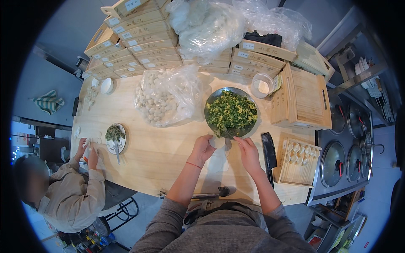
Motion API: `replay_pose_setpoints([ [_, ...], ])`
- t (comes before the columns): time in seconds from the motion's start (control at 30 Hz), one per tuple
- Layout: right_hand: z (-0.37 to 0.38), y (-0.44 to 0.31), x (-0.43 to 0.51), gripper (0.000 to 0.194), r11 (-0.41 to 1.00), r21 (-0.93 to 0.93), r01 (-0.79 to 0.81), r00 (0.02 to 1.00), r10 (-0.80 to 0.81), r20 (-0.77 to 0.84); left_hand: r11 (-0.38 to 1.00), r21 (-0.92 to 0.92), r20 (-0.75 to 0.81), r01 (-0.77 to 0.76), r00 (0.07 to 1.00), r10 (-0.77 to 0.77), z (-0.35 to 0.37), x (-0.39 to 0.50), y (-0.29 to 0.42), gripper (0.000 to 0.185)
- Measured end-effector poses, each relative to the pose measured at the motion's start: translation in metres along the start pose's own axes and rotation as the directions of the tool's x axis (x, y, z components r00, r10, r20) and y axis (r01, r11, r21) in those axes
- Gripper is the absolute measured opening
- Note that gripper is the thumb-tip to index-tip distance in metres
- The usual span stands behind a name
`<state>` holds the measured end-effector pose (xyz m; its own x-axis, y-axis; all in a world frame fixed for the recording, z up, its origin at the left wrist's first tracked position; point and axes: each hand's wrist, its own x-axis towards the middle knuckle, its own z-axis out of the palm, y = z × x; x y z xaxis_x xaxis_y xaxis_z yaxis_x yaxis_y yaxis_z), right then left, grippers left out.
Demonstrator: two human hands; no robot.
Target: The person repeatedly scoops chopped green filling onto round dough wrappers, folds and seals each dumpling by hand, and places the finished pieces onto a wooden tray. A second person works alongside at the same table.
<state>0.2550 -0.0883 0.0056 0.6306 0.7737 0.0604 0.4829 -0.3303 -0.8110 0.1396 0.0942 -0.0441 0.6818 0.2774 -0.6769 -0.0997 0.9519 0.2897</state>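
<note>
My left hand (202, 150) holds a thin round dough wrapper (217, 142) by its edge, just in front of a metal bowl (212, 95). A chopped green and yellow filling (232, 110) is heaped in the bowl. My right hand (248, 155) grips a thin utensil (228, 134), its tip at the bowl's near rim by the wrapper; the tip's shape is unclear. A bit of green filling lies at the wrapper's upper edge. Below my hands, more flat round wrappers (216, 163) overlap on the wooden table (148, 151).
A black-bladed cleaver (268, 150) lies right of my right hand, beside a wooden tray (294, 177) of folded dumplings (295, 151). Behind are a bag of dough balls (158, 101) and stacked wooden boxes (142, 38). Lidded pots (333, 163) stand far right. A co-worker (72, 193) works at left near a plate (111, 148) of filling.
</note>
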Motion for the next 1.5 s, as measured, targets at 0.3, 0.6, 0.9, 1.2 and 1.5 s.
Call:
replay_pose_setpoints([
  [0.3,0.014,0.002,-0.018,0.039,0.997,-0.056,-0.049,0.996,0.053,0.074,1.0,-0.015,-0.013,-0.008,1.0,0.008,0.009,-0.005,0.004,0.039],
  [0.6,0.008,-0.008,-0.025,0.043,0.986,-0.159,0.046,0.994,-0.029,0.105,1.0,-0.006,0.027,-0.009,1.0,0.009,0.005,-0.004,0.008,0.04],
  [0.9,0.019,0.001,-0.003,0.03,0.957,0.269,-0.111,0.994,0.1,0.055,0.998,-0.059,0.048,0.004,0.999,-0.001,-0.01,0.0,0.006,0.041],
  [1.2,0.028,0.019,0.001,0.035,0.992,0.075,-0.099,0.993,0.103,-0.05,0.998,-0.052,0.07,0.029,0.997,-0.025,-0.023,0.007,0.005,0.041],
  [1.5,0.031,-0.01,-0.025,0.054,0.987,-0.159,0.006,0.99,0.017,0.141,0.991,-0.131,0.093,0.012,0.996,0.0,-0.033,0.014,0.002,0.04],
])
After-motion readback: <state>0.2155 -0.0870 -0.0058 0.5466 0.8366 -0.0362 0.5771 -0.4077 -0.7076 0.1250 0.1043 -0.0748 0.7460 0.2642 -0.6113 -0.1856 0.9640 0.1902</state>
